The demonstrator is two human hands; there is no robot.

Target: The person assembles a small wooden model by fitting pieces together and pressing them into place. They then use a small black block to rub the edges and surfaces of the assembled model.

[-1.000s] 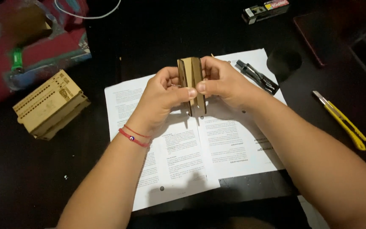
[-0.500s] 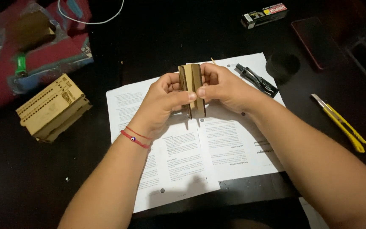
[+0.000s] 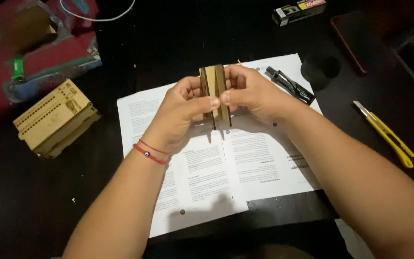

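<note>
Essentially no change is recorded against the frames taken half a second and one second earlier. A small wooden assembly (image 3: 215, 93) of thin upright slats is held above the printed sheets (image 3: 207, 163), pinched between the left hand (image 3: 184, 112) and the right hand (image 3: 252, 93). Both hands are closed on the piece from opposite sides, with the thumbs meeting at its front face; the same grip is seen in the earlier frames. The piece is kept upright, its lower ends just above the paper, as before. A red cord bracelet (image 3: 150, 152) is worn on the left wrist. A larger wooden model (image 3: 53, 117) lies to the left on the dark table (image 3: 34, 211), well apart from the hands. A yellow utility knife (image 3: 384, 133) lies to the right, and a black pen-like tool (image 3: 291, 85) rests on the sheet's far right corner. Their places appear unaltered.
</note>
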